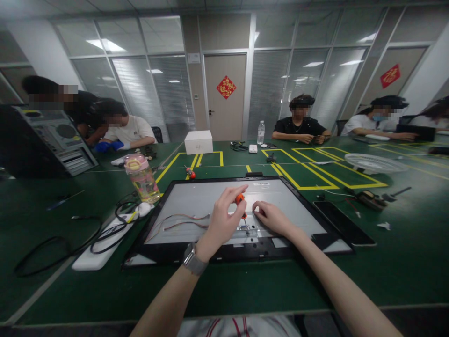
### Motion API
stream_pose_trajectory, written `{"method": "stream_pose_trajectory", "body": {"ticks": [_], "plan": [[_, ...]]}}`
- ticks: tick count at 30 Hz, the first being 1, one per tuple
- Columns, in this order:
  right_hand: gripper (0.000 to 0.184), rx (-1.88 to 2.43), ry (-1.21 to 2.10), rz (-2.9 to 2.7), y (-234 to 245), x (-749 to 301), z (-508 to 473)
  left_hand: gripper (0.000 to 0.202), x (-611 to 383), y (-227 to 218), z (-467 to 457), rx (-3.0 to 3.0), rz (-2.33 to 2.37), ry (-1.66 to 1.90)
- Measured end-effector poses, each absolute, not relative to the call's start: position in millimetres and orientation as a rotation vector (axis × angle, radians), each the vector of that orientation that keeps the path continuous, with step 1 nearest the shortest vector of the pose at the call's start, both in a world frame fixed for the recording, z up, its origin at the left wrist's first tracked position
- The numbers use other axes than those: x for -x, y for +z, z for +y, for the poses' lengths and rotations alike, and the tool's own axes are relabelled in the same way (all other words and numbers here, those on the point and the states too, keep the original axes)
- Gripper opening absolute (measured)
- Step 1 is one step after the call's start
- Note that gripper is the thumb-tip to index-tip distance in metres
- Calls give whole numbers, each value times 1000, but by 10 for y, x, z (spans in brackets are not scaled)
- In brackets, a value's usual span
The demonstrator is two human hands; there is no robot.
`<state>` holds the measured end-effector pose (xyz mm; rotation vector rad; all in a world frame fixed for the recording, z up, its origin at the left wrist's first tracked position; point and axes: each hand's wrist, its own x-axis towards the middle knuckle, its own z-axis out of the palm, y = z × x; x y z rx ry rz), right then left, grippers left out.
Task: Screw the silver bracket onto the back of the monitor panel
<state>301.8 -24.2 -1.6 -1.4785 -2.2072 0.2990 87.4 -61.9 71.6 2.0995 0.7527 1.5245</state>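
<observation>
A monitor panel (196, 199) lies face down on the green table in front of me, grey back plate up, black frame around it. Thin coloured wires (178, 220) run across its left part. My left hand (222, 217), with a watch on the wrist, is closed round an orange-handled screwdriver (240, 199) that stands upright with its tip on the panel's lower middle. My right hand (268, 216) rests just right of the tip, fingers curled and pinched against the panel; what they hold, if anything, I cannot make out.
A drink bottle (141, 178) with a pink lid stands left of the panel, beside black cables (105, 229) and a white keyboard (101, 243). A phone (343, 222) lies to the right. Farther back are a white box (198, 142), a fan grille (372, 163), a computer case (52, 140) and several seated people.
</observation>
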Motion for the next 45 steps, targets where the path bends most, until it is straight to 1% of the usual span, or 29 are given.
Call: {"method": "stream_pose_trajectory", "body": {"ticks": [2,6,8,10,12,17,19,22,24,26,29,30,32,36,38,42,43,45], "plan": [[16,1479,297,-2212,-19,-3016,-237,36,-875,715,-620,-2081,704,1487],[14,1492,276,-2208,-23,-3013,-231,25,-873,715,-622,-2109,804,1589],[14,1490,282,-2206,-20,-3012,-232,29,-865,723,-625,-2142,812,1568],[15,1492,295,-2208,-13,-3011,-236,38,-859,727,-624,-2132,752,1496],[15,1499,299,-2206,-3,-3008,-240,40,-862,721,-615,-2103,714,1468],[14,1491,279,-2210,3,-3004,-244,21,-869,676,-577,-2118,805,1619],[14,1489,270,-2214,-8,-3006,-239,23,-857,672,-571,-2125,819,1610],[15,1487,271,-2215,-23,-3012,-231,37,-839,686,-574,-2111,719,1489],[15,1487,280,-2215,-24,-3013,-230,42,-840,694,-576,-2086,659,1438],[15,1491,284,-2211,-17,-3010,-235,37,-847,692,-575,-2096,682,1471],[15,1491,274,-2204,1,-3001,-245,24,-847,686,-571,-2193,789,1595],[15,1489,269,-2202,5,-2998,-248,23,-842,689,-572,-2232,809,1614],[15,1488,272,-2201,11,-2995,-252,27,-828,699,-578,-2285,811,1592],[16,1494,298,-2210,19,-2997,-256,46,-822,710,-583,-2223,685,1422],[16,1494,296,-2210,29,-2996,-262,44,-836,701,-579,-2165,684,1429],[15,1514,292,-2207,51,-2988,-274,29,-846,707,-587,-2249,829,1568],[16,1517,293,-2210,53,-2987,-275,29,-842,716,-593,-2277,833,1565],[16,1514,297,-2214,47,-2989,-270,35,-831,734,-601,-2280,790,1510]]}}
